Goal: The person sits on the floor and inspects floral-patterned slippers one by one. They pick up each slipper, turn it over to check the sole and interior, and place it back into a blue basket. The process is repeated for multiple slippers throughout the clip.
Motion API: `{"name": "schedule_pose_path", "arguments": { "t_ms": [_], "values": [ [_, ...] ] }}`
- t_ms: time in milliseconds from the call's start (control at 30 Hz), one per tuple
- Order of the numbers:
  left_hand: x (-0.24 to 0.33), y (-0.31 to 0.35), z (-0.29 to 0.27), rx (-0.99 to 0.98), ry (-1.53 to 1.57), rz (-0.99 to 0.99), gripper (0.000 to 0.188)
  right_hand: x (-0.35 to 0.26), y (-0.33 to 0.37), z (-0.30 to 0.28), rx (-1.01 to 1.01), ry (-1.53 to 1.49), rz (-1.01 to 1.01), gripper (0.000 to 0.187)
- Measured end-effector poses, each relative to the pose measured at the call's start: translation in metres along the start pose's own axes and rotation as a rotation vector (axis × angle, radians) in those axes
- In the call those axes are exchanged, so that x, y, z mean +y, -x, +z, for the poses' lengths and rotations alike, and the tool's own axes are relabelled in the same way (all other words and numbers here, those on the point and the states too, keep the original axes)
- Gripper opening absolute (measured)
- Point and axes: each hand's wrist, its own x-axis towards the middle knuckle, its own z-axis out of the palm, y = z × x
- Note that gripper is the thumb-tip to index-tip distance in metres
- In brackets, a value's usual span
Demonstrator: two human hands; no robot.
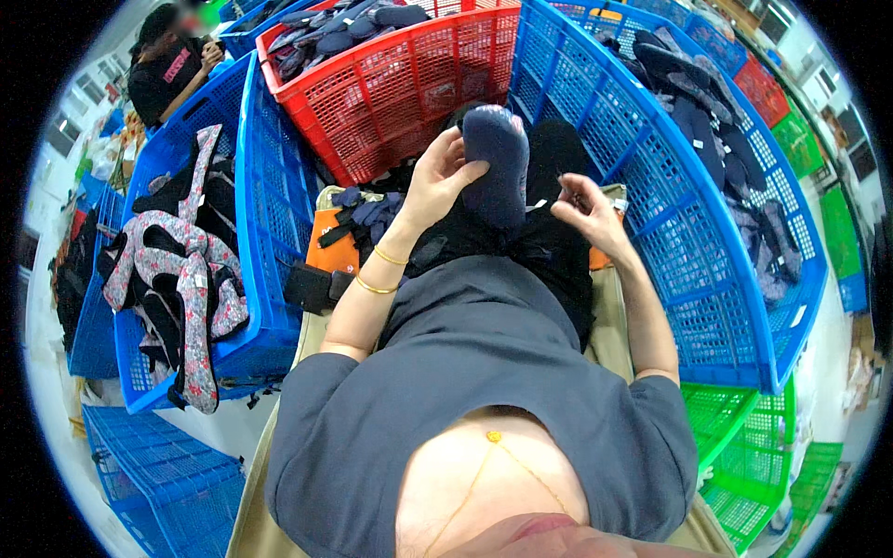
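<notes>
My left hand [441, 179] is closed on the edge of a navy slipper [496, 167], thumb across its near face and fingers behind. The slipper stands upright over my lap, sole-shaped, with a strip of floral fabric at its top end. To its right, my right hand [592, 216] is apart from the slipper, its fingers curled together around something small and dark that I cannot make out. A small white tag [537, 205] shows between the slipper and my right hand. Dark fabric bits [367, 216] lie beside my left wrist.
A red basket [400, 93] with slippers stands ahead. Blue baskets flank me: the left basket [272, 214] holds floral padded pieces [191, 270], the right basket [651, 205] dark ones [698, 121]. Green baskets [744, 465] stand at lower right. Another person [167, 70] is at far left.
</notes>
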Motion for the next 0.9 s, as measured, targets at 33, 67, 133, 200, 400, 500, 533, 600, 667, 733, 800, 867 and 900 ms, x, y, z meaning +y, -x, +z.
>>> {"name": "schedule_pose_path", "arguments": {
  "t_ms": [33,67,133,200,400,500,533,600,667,733,800,867,900],
  "values": [
    [-0.002,0.004,0.004,-0.007,-0.004,-0.002,0.048,-0.005,0.0,-0.006,0.068,0.037,-0.056,0.043],
    [-0.002,0.008,0.007,-0.012,-0.01,-0.003,0.048,-0.018,-0.001,-0.011,0.099,0.144,-0.104,0.04],
    [-0.005,0.016,0.012,0.001,-0.084,0.004,0.047,-0.051,0.008,-0.008,0.1,-0.032,-0.105,0.033],
    [-0.008,0.022,0.015,0.0,-0.137,0.009,0.046,-0.077,0.016,-0.004,0.073,-0.118,-0.182,0.033],
    [-0.005,0.028,0.027,-0.036,-0.258,0.06,0.041,-0.099,0.025,0.001,0.02,-0.003,-0.221,0.021],
    [-0.013,0.031,0.021,-0.054,-0.326,0.06,0.04,-0.101,0.026,-0.002,-0.006,0.031,-0.221,0.021],
    [-0.007,0.03,0.026,-0.057,-0.335,0.086,0.04,-0.101,0.028,-0.002,-0.013,0.038,-0.221,0.021],
    [-0.009,0.032,0.028,-0.059,-0.298,0.067,0.04,-0.102,0.03,-0.001,-0.008,0.001,-0.237,0.022],
    [-0.01,0.033,0.028,-0.055,-0.274,0.056,0.041,-0.103,0.031,0.001,-0.001,-0.015,-0.246,0.023],
    [-0.014,0.034,0.028,-0.045,-0.258,0.054,0.041,-0.105,0.031,0.001,0.008,-0.006,-0.244,0.024],
    [-0.016,0.035,0.028,-0.05,-0.251,0.045,0.042,-0.108,0.031,0.002,0.022,0.04,-0.257,0.026],
    [-0.016,0.035,0.028,-0.055,-0.239,0.038,0.042,-0.11,0.031,0.002,0.033,0.071,-0.267,0.027],
    [-0.016,0.035,0.028,-0.057,-0.23,0.036,0.043,-0.11,0.031,0.002,0.037,0.08,-0.27,0.028]
  ]
}}
